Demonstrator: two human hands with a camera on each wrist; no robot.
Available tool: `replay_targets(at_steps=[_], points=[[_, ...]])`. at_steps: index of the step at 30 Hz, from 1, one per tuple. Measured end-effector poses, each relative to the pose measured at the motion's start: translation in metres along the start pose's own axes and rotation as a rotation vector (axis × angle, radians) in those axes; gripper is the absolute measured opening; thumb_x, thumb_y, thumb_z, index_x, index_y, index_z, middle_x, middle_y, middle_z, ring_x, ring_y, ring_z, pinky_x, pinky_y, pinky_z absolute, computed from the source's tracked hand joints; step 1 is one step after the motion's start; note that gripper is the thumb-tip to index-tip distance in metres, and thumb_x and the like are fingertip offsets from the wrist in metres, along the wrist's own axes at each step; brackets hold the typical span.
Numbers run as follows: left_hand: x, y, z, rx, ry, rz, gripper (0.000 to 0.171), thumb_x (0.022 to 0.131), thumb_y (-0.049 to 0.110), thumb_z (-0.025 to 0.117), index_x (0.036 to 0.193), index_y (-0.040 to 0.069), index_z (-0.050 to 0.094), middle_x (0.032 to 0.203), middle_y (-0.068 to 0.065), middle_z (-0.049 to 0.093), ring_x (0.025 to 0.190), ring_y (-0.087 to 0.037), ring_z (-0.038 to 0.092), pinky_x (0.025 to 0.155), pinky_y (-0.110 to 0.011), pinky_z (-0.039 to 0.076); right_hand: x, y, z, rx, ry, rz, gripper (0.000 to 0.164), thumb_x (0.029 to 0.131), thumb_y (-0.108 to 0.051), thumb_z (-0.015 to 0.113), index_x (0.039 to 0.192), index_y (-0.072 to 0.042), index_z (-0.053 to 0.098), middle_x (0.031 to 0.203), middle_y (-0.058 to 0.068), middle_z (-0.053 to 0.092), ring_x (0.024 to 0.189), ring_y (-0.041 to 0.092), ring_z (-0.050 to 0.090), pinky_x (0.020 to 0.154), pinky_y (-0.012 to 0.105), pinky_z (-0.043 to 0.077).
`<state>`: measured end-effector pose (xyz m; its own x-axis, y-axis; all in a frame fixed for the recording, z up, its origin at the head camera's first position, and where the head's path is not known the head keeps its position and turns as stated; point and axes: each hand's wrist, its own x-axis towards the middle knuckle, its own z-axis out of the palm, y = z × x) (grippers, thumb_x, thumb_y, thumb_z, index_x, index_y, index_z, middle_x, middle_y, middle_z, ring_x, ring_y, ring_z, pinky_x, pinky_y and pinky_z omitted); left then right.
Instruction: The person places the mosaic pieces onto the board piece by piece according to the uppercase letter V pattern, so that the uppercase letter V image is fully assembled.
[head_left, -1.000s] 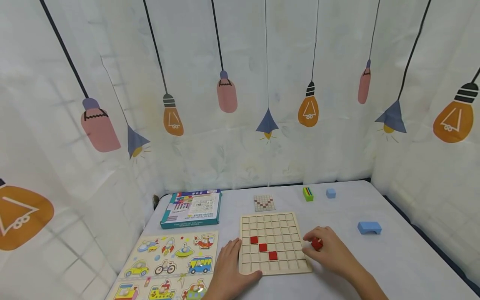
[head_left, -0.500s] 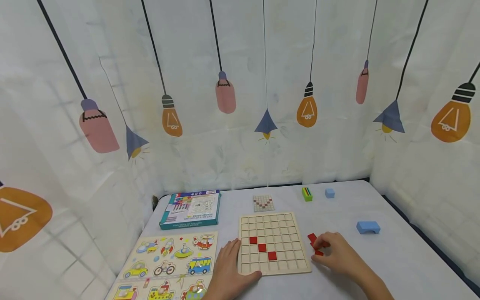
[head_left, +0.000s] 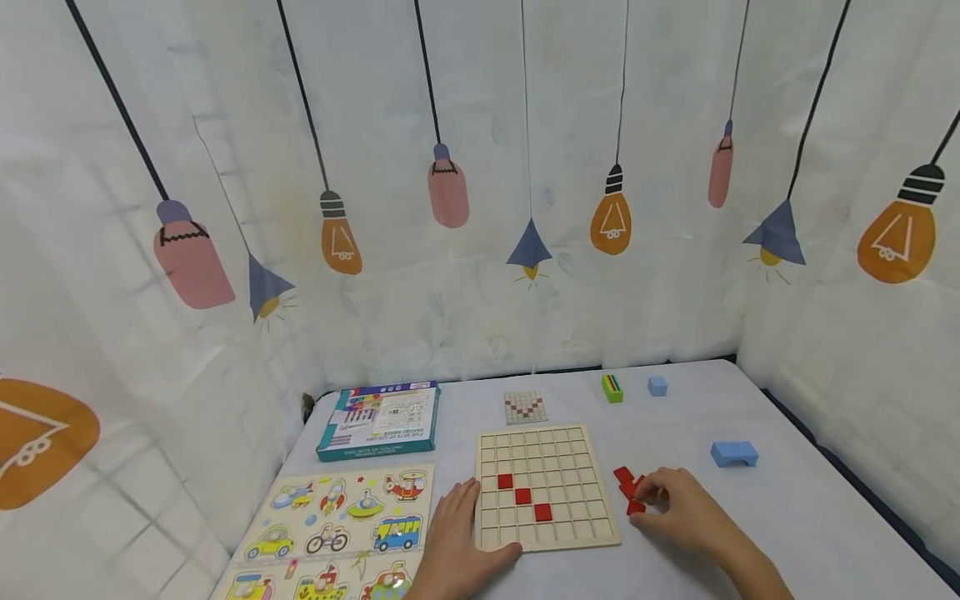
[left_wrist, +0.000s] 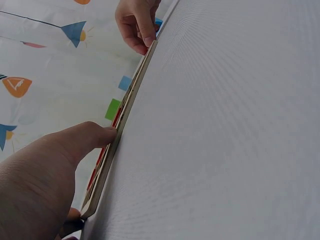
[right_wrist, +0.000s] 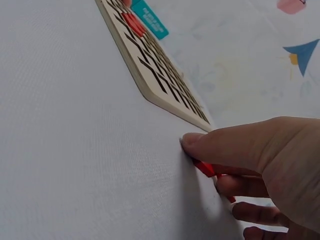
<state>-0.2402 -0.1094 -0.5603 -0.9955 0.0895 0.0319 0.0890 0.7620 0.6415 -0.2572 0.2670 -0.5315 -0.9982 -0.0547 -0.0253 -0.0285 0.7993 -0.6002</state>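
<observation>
My left hand (head_left: 467, 542) lies at the near left corner of a square wooden grid board (head_left: 551, 467). Its fingers run along the left side and its thumb is on the front edge. Three red tiles (head_left: 522, 496) sit in the board's squares in a descending diagonal. Right of the board, several loose red tiles (head_left: 625, 483) lie on the table in a small group. My right hand (head_left: 686, 512) is right beside them, thumb and forefinger apart around the nearest red tile (head_left: 635, 506). The right wrist view shows the thumb low over the table, partly hiding the tiles.
A small pattern card (head_left: 525, 407) lies behind the board. A boxed set (head_left: 379, 421) and a picture puzzle board (head_left: 330, 533) are on the left. A green striped block (head_left: 612, 388), a blue cube (head_left: 657, 386) and a blue arch block (head_left: 734, 454) stand right and behind.
My right hand has released the clump of red tiles, which now lies spread out on the table, and has drawn slightly right and nearer. The left hand stays at the board's corner.
</observation>
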Motion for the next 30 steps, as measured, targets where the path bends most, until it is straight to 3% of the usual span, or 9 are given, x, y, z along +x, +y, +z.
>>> replay_targets(at_steps=[6,14,19,30], points=[[0.0,0.0,0.0,-0.003,0.004,0.008,0.13,0.071,0.083,0.086,0.168,0.008,0.045,0.173,-0.015,0.046,0.165,-0.045,0.034,0.137,-0.07,0.028,0.0,0.001,0.001,-0.006,0.014,-0.031,0.023,0.083,-0.032,0.099,0.095,-0.029,0.08,0.094,-0.011,0.066,0.1,0.014,0.054,0.084,0.026,0.054],[0.0,0.0,-0.001,0.0,-0.001,0.005,0.13,0.071,0.084,0.086,0.168,0.008,0.045,0.174,-0.014,0.046,0.165,-0.046,0.034,0.137,-0.07,0.028,0.001,-0.001,0.004,0.023,-0.014,-0.036,0.02,0.084,-0.029,0.099,0.095,-0.029,0.082,0.096,-0.014,0.071,0.105,0.013,0.057,0.092,0.03,0.059],[0.0,0.0,-0.001,0.001,0.0,0.008,0.13,0.071,0.084,0.086,0.169,0.008,0.045,0.174,-0.014,0.046,0.165,-0.045,0.034,0.137,-0.07,0.029,0.0,-0.009,0.004,0.049,-0.018,-0.039,0.022,0.083,-0.029,0.099,0.097,-0.031,0.082,0.099,-0.013,0.072,0.103,0.014,0.056,0.09,0.029,0.058],[-0.001,0.0,-0.001,0.003,0.005,0.024,0.129,0.072,0.084,0.085,0.168,0.007,0.045,0.174,-0.013,0.046,0.166,-0.045,0.034,0.137,-0.07,0.028,0.005,-0.024,0.013,0.038,0.004,-0.208,0.019,0.085,-0.033,0.097,0.097,-0.034,0.082,0.094,-0.015,0.067,0.095,0.01,0.055,0.08,0.021,0.054]])
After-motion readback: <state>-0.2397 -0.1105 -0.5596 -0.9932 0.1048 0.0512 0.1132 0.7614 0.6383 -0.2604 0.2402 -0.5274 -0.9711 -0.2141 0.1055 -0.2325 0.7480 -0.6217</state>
